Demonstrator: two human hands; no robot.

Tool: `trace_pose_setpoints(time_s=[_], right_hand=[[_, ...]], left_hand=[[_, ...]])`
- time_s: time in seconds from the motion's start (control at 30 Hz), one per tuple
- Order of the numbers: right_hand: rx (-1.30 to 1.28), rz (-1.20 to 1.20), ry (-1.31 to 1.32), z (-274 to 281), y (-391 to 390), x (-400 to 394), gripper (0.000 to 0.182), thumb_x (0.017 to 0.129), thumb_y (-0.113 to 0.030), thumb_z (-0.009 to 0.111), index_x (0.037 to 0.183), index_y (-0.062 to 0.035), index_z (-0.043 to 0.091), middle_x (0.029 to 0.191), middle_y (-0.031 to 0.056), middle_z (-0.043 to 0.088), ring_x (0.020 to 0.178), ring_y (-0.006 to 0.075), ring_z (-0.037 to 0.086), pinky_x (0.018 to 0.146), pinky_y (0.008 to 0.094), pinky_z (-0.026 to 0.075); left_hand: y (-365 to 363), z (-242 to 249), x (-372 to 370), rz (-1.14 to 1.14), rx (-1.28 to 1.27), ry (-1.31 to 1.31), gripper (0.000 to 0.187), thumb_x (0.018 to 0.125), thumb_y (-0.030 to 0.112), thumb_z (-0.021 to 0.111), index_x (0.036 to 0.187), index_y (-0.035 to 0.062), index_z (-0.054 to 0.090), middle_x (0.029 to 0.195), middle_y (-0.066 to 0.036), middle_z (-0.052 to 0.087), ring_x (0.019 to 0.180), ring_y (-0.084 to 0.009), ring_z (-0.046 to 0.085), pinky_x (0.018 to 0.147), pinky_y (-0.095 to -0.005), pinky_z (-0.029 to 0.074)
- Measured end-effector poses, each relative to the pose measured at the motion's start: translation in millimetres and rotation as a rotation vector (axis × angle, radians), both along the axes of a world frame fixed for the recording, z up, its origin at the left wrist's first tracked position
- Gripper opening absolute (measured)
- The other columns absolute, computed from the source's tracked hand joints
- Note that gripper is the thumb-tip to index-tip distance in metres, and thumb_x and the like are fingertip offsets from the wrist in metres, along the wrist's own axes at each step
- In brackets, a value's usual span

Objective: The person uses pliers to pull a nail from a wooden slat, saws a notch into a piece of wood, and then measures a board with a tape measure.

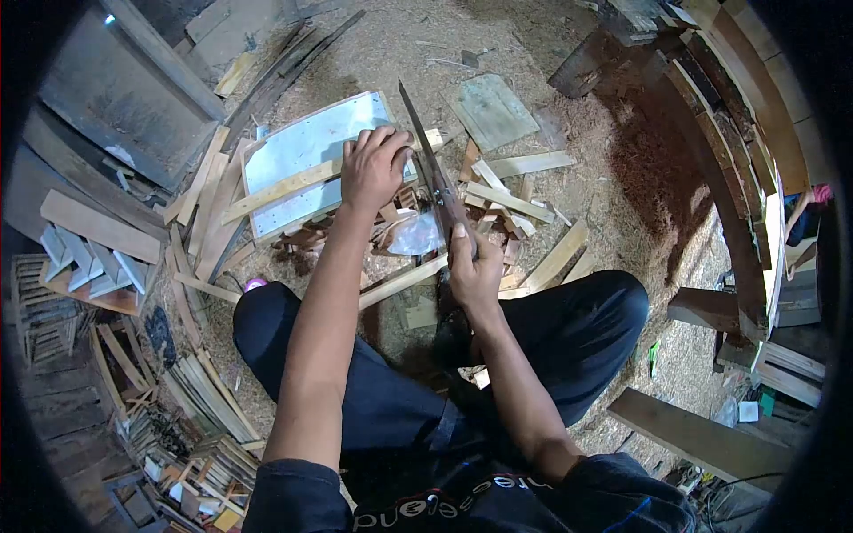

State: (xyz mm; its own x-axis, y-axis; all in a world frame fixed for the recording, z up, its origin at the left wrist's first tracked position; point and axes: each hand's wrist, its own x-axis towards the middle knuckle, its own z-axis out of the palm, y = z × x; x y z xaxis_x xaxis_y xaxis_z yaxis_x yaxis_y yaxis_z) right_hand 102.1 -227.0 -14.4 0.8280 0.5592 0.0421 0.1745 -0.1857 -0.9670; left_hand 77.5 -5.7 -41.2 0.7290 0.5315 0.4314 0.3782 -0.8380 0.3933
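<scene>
A hand saw points away from me, its blade crossing a long pale wooden strip near the strip's right end. Around the saw's wooden handle, my right hand is closed. My left hand grips the strip just left of the blade, fingers curled over its far side. Under the strip lies a light-blue board with a wooden frame edge. Beneath and between my hands are a clear plastic bag and several wood offcuts.
A greenish board lies on the sawdust-covered floor ahead. Slats and a small white-slatted wooden piece are at the left. Stacked curved timbers stand at the right, with a wide plank lower down. My bent knees flank the offcuts.
</scene>
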Motion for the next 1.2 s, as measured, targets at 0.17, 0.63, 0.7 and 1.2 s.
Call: trace_pose_setpoints(time_s=[0.17, 0.63, 0.7, 1.2], right_hand=[[0.042, 0.008, 0.034, -7, -1, -1, 0.040, 0.101, -0.026, 0.057, 0.081, 0.0079, 0.066, 0.056, 0.0046, 0.051, 0.056, 0.0083, 0.046, 0.049, 0.0313, 0.038], [0.038, 0.015, 0.055, 6, 8, 0, 0.040, 0.102, -0.026, 0.056, 0.086, 0.0095, 0.067, 0.058, 0.0018, 0.051, 0.058, 0.0082, 0.045, 0.051, 0.0307, 0.039], [0.021, 0.031, 0.050, -3, 2, -4, 0.041, 0.102, -0.026, 0.056, 0.085, 0.0096, 0.066, 0.059, 0.0013, 0.051, 0.059, 0.0081, 0.045, 0.051, 0.0306, 0.039], [0.115, 0.015, 0.106, -18, 11, 6, 0.042, 0.104, -0.025, 0.052, 0.069, -0.0019, 0.057, 0.058, -0.0043, 0.048, 0.052, 0.0056, 0.041, 0.048, 0.0258, 0.030]], left_hand=[[1, -4, 1, -0.010, 0.014, -0.039, 0.023, 0.093, 0.029, 0.065, 0.112, 0.0180, 0.067, 0.111, -0.001, 0.062, 0.108, -0.0252, 0.055, 0.093, -0.0442, 0.038], [0, -3, 2, 0.006, 0.043, -0.041, 0.020, 0.092, 0.027, 0.066, 0.110, 0.0185, 0.068, 0.108, 0.000, 0.062, 0.106, -0.0242, 0.056, 0.091, -0.0433, 0.039], [2, -4, 3, 0.014, 0.039, -0.036, 0.020, 0.091, 0.027, 0.066, 0.110, 0.0188, 0.068, 0.108, 0.000, 0.062, 0.106, -0.0240, 0.056, 0.090, -0.0431, 0.039], [0, -4, 1, -0.006, 0.005, -0.068, 0.020, 0.091, 0.028, 0.067, 0.109, 0.0200, 0.070, 0.109, 0.000, 0.063, 0.106, -0.0237, 0.056, 0.091, -0.0425, 0.039]])
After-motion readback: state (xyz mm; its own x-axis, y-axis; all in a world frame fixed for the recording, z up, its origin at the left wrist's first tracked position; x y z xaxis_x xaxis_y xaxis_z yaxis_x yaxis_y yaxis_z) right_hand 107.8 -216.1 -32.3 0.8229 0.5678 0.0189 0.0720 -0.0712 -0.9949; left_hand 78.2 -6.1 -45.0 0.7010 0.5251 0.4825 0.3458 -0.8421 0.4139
